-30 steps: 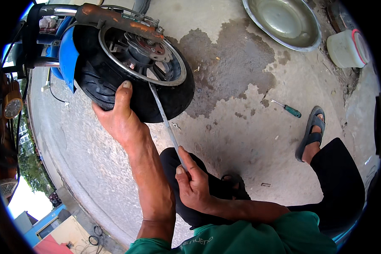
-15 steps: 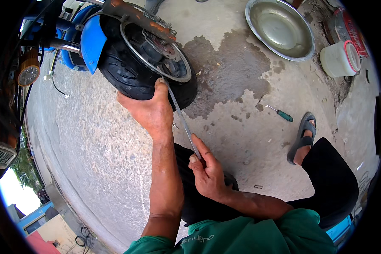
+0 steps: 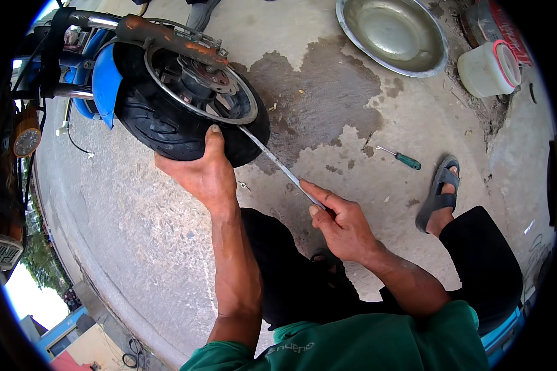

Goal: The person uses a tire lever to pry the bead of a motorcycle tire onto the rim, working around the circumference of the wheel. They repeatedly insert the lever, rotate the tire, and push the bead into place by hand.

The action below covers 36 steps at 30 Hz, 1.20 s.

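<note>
Concrete ground (image 3: 124, 216), grey, with a dark wet patch beyond the wheel, underlying all entries. Wheel with black tyre (image 3: 158, 133), one, at upper left, carried in an orange-brown fork leg (image 3: 167, 38) under a blue fender (image 3: 105, 80); tilted, its disc side turned upward, its outline longest from upper left to lower right. Metal rim (image 3: 252, 110), one, pale, set within the tyre. Metal basin (image 3: 359, 25), one, round and shallow, at the far right, well apart from the wheel. Whitish tub (image 3: 479, 71), one, with red edging, just beside the basin. Metal bar (image 3: 278, 163), one, long and narrow, spanning from wheel to right hand: its long axis runs slantwise, the far end pointing up and left to the near edge of the rim, the near end down and right; how deep the far tip sits cannot be told. Right hand (image 3: 346, 229), grasping the bar's near end, index finger laid along it, thumb alongside; from this grip the bar extends forward and to the left, toward the wheel. Left hand (image 3: 207, 179), grasping the tyre's near side, thumb on the sidewall near the rim; of the two, it is the nearer to the bar's far end, which lies to the right of that thumb. Screwdriver (image 3: 408, 161), one, green-handled, on the ground beyond the right hand, touched by neither, shaft pointing up and left.
</note>
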{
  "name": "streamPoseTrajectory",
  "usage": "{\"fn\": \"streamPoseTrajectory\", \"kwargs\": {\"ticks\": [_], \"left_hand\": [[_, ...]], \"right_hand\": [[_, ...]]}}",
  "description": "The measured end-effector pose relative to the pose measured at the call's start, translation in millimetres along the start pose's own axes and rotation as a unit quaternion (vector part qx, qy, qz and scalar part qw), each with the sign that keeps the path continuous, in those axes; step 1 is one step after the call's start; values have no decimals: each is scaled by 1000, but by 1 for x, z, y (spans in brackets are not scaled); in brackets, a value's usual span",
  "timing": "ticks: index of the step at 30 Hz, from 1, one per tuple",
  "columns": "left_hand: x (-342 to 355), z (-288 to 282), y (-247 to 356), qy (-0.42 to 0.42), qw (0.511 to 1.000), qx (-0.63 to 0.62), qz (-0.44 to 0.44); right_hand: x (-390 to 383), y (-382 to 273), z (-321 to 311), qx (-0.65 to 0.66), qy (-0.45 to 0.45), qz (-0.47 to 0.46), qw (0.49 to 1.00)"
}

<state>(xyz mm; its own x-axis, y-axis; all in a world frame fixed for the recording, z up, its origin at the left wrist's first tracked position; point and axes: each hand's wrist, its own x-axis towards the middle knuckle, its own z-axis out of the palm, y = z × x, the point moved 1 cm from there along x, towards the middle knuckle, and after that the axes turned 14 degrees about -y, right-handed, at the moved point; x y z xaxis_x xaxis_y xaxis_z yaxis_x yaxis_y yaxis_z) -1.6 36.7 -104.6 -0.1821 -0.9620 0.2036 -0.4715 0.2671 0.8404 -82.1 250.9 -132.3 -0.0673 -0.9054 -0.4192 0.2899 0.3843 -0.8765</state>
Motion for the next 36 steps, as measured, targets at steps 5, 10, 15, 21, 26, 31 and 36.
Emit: {"fn": "streamPoseTrajectory", "kwargs": {"ticks": [5,10,15,21,26,31,36], "left_hand": [[2,-6,-9,3,998,56,-2],[4,-6,-2,-17,999,12,-31],[4,-7,-7,-13,1000,16,-8],[13,-11,-1,-25,999,20,0],[20,-12,8,-35,999,6,-17],[17,-16,3,-37,999,11,-17],[14,-17,1,-33,999,30,-15]], "right_hand": [[15,34,-11,-46,-1,-60,997],[45,-27,-124,-163,-151,48,974],[87,-63,-167,-262,-231,81,933],[72,-47,-153,-189,-217,43,957],[16,14,-42,18,-82,-2,996],[17,9,-44,-28,-76,9,997],[95,-63,-173,-294,-258,49,919]]}}
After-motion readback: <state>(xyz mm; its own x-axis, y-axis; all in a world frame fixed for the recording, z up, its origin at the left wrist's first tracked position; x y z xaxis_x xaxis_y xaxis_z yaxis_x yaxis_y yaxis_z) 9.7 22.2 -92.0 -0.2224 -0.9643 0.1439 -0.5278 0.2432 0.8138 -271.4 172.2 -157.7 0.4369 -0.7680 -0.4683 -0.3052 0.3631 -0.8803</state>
